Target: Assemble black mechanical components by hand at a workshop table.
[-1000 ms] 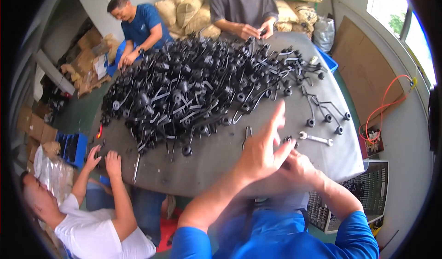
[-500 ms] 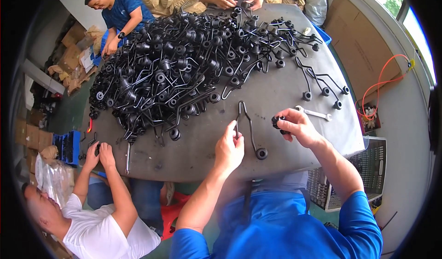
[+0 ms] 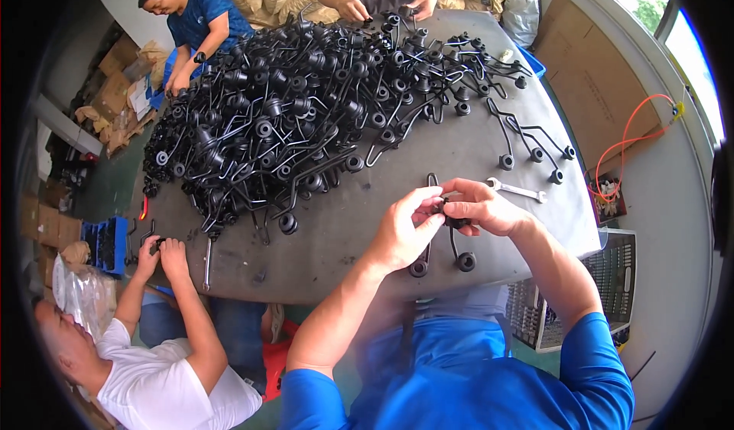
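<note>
My left hand and my right hand meet over the near part of the table, fingers pinched close together. Small dark knobbly parts sit in my right fingers; my left fingertips pinch at one of them, partly covered. Beneath the hands is a bent black metal rod, its loop pointing away from me. A round black rubber bushing is at its right end, and a second bushing at its left end. My hands hide the rod's middle.
A large heap of similar bent rods covers the table's far and left parts. Several rods lie apart at right, near an open-end wrench. Co-workers handle parts at left, far left and far side. A grey crate stands below the right edge.
My right hand has moved left with the small black parts to meet my left hand. My left fingers have left the rod's leg, and the rod has shifted right.
</note>
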Available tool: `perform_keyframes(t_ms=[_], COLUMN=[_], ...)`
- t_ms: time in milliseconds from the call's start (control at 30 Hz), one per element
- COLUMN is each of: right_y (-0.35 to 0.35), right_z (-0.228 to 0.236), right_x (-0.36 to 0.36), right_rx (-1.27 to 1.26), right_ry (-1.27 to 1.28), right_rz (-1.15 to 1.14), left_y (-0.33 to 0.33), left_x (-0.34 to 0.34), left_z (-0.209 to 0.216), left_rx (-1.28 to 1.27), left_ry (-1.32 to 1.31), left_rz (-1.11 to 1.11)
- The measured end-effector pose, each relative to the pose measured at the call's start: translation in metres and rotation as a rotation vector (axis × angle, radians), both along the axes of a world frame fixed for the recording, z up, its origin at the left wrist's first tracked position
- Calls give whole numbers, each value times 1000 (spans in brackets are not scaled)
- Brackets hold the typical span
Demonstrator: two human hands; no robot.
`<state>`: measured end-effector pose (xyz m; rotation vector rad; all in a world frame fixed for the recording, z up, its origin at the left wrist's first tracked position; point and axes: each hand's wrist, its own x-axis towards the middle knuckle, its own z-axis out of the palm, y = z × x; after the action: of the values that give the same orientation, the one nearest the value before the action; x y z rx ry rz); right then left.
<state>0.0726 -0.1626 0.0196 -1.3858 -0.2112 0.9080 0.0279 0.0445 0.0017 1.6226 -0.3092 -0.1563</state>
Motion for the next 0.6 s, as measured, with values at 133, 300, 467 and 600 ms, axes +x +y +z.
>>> perform_keyframes(t_ms=[133,300,467,600], right_y=[5,23,33,34], right_z=[3,-8,-10,-2], right_x=[-3,-16,-26,-27], right_rx=[-49,-386,-561,-627], right_ry=[-259,-1013,-1060,-1161], right_rz=[-26,-97,-49,61], left_y=[2,4,9,7], left_x=[14,9,-3,-15], left_z=[-12,-19,-36,-51], left_rx=[-156,-275,-322,-341], left_ry=[166,356,495,501], left_rz=[113,143,216,258])
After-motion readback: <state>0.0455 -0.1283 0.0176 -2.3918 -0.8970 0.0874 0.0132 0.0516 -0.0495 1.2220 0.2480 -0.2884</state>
